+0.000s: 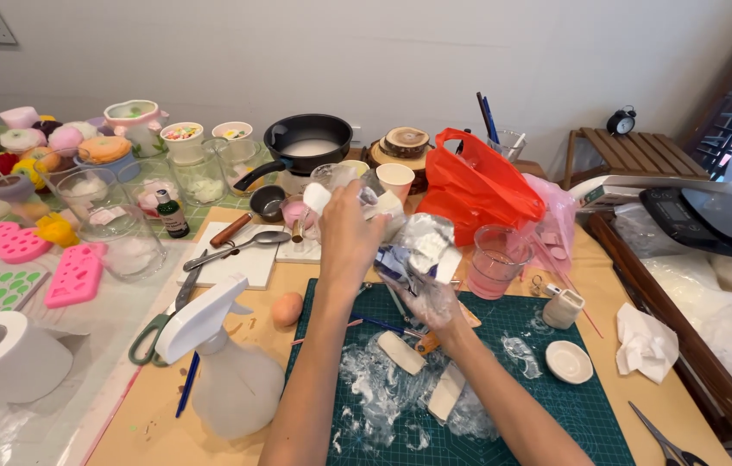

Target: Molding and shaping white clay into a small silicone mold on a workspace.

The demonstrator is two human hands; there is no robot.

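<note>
My left hand (pixel 347 237) reaches forward over the back edge of the green cutting mat (pixel 556 336). Its fingers are closed on a clear plastic cup (pixel 331 179) with a white lump at the fingertips. Beside it, my right hand (pixel 432 298) holds up a crumpled clear plastic bag with white chunks (pixel 422 243). Below the hands, two white bars (pixel 400 352) (pixel 445 393) lie on crumpled clear wrap (pixel 375 380) on the mat.
A spray bottle (pixel 219 362) and an egg (pixel 287 308) stand left of the mat. A pink cup (pixel 495 259), an orange-red bag (pixel 478 181) and a black pan (pixel 306 142) sit behind. Also around: a white dish (pixel 569 361), scissors (pixel 664 440), a paper roll (pixel 3 354) and pink moulds (pixel 77 274).
</note>
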